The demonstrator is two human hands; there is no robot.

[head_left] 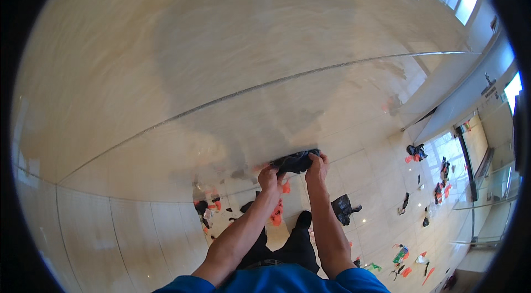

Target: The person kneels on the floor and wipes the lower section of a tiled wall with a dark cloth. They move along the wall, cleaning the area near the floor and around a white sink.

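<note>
A crumpled black plastic bag is stretched sideways between my two hands, held out in front of me close to the glossy beige wall. My left hand grips its left end with the fingers closed. At the right end, my right hand pinches the bag near its upper edge. Beneath my arms, an orange-red plastic bag lies on the floor beside my left forearm. Another black plastic bag rests on the tiles to the right of my right forearm.
The beige wall rises ahead, with a long seam across it. Crumpled bags and scraps lie along its foot at left. More litter is scattered over the tiled floor at right, toward a doorway and glass panels.
</note>
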